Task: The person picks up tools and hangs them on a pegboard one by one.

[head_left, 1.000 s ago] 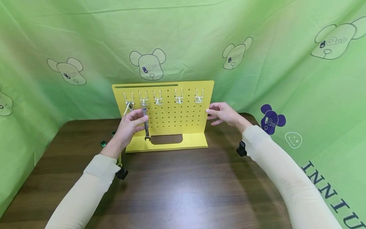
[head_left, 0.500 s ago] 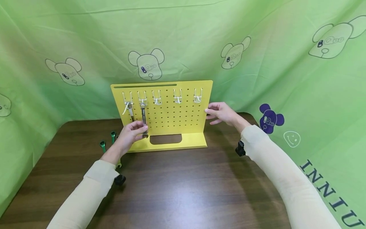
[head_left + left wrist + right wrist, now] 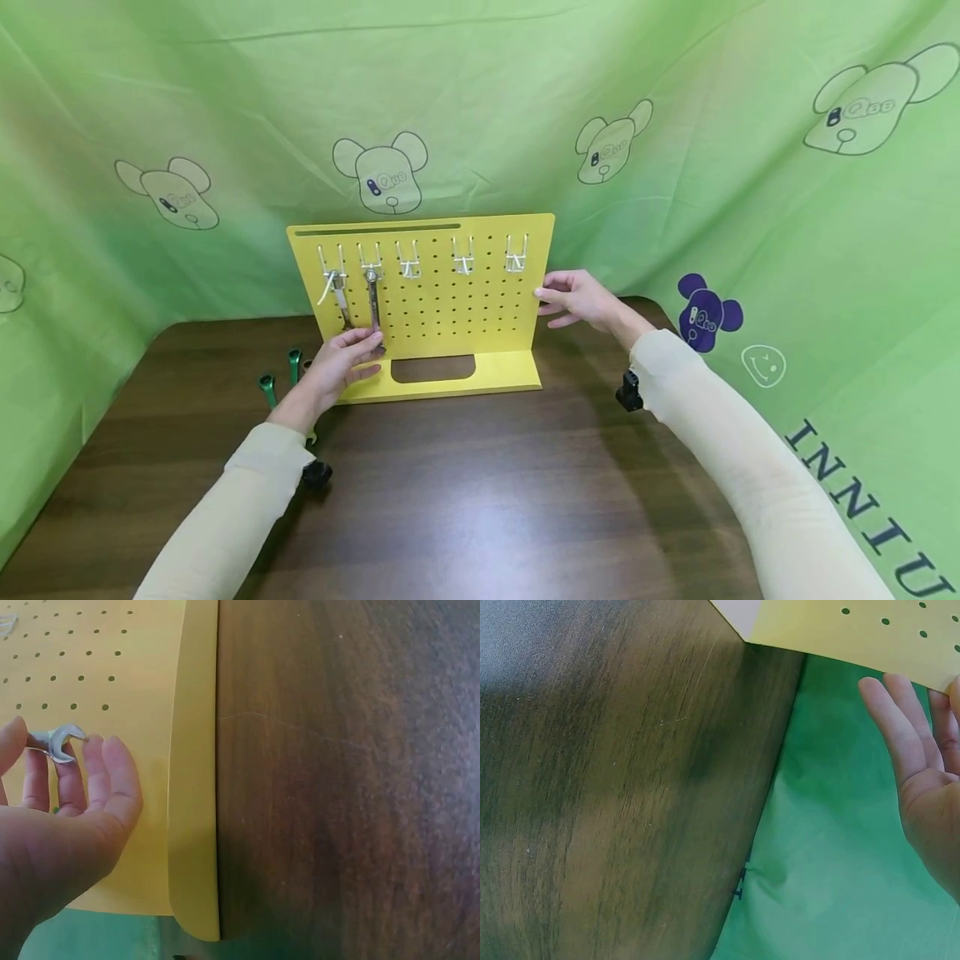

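A yellow pegboard (image 3: 457, 321) stands upright on its base at the back of the table. From its second hook from the left hangs a silver combination wrench (image 3: 373, 302). My left hand (image 3: 332, 371) pinches that wrench near its lower end; in the left wrist view the open-ended jaw (image 3: 64, 742) shows between thumb and fingers. Another silver wrench (image 3: 342, 305) hangs on the leftmost hook. My right hand (image 3: 581, 300) grips the board's right edge, thumb in front and other fingers behind or beside it.
Wire hooks (image 3: 463, 260) holding no tools line the board's middle and right. Green-ended wrenches (image 3: 267, 389) lie on the brown table (image 3: 480, 483), partly hidden by my left forearm. A green printed cloth (image 3: 480, 100) hangs close behind the board and at the sides.
My left hand has slid down the hanging wrench from its upper half to near its lower end, uncovering the wrench on the leftmost hook. The right hand stays at the board's edge.
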A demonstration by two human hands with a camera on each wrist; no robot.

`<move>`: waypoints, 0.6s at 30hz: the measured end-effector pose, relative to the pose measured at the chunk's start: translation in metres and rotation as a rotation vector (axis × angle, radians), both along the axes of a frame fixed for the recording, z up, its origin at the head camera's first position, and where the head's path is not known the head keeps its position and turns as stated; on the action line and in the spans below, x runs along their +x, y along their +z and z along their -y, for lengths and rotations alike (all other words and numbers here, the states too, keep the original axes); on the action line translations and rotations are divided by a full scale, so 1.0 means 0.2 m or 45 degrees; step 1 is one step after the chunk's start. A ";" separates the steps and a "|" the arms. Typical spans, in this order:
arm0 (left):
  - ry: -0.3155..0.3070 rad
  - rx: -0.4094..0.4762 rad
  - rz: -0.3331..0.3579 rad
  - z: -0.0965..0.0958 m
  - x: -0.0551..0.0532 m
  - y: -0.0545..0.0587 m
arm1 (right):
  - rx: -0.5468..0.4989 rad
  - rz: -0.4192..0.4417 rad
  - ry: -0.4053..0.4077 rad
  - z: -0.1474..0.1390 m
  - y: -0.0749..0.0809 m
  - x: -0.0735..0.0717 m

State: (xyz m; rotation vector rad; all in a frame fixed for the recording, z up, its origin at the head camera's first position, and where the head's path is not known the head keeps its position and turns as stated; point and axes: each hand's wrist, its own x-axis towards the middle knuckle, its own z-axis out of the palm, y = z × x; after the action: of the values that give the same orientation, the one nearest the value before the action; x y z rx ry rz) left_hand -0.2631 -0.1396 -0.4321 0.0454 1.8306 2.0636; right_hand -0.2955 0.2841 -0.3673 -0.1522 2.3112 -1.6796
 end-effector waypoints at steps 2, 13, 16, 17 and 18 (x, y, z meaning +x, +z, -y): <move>0.005 -0.007 0.011 0.00 0.00 -0.01 | 0.000 0.000 0.001 0.00 0.00 0.00; 0.065 -0.045 0.118 -0.02 -0.01 -0.04 | 0.003 -0.004 0.015 0.01 -0.01 0.00; 0.079 -0.053 0.111 -0.03 -0.01 -0.05 | 0.005 -0.003 0.012 0.00 -0.01 0.00; 0.086 -0.056 0.112 -0.03 -0.01 -0.05 | 0.006 -0.003 0.012 0.00 -0.01 0.00; 0.088 -0.060 0.111 -0.03 -0.01 -0.05 | 0.006 -0.005 0.011 0.00 -0.01 0.00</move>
State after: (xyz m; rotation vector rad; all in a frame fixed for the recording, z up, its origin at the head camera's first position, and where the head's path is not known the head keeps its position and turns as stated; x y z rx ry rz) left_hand -0.2650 -0.1326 -0.4414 -0.1201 1.8509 2.0339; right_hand -0.2961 0.2839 -0.3684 -0.1646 2.3134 -1.6710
